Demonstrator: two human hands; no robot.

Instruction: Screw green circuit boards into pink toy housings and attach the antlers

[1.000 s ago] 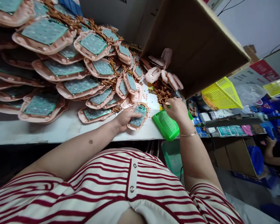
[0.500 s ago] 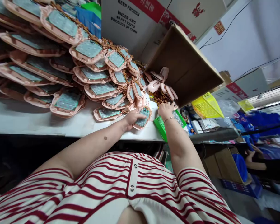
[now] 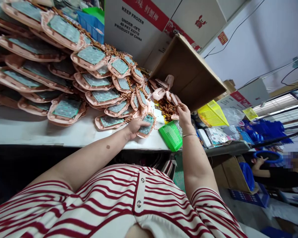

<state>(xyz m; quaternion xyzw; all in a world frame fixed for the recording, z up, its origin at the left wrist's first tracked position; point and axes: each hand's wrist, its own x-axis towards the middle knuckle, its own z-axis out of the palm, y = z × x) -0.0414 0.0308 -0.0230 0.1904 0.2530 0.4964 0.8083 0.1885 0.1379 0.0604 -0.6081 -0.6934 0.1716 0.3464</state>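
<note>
My left hand (image 3: 134,128) is closed on a small pink plastic casing with a green circuit board (image 3: 149,120) in it, low over the table's front edge, thumb across the board. To the right, my right hand (image 3: 184,114) has its fingers drawn together beside a heap of brown wires (image 3: 167,110) and loose pink casing parts (image 3: 159,94) at the mouth of a tipped cardboard box (image 3: 191,76). Whatever its fingertips hold is hidden. Below that hand sits a green basket (image 3: 172,135) with small shiny pieces in it, partly covered by my forearm.
Stacked pink casings with boards (image 3: 91,55) fill the left of the white table (image 3: 34,134). Behind them stand a blue bin (image 3: 91,24) and a large printed carton (image 3: 129,33). A yellow basket (image 3: 212,114) is on the right; farther off, a person's hand (image 3: 259,162) touches a blue ring-shaped thing.
My right hand has moved from over the green basket up and right, beside the wires and pink parts, uncovering more of the basket. My left hand keeps the casing. The view has shifted slightly.
</note>
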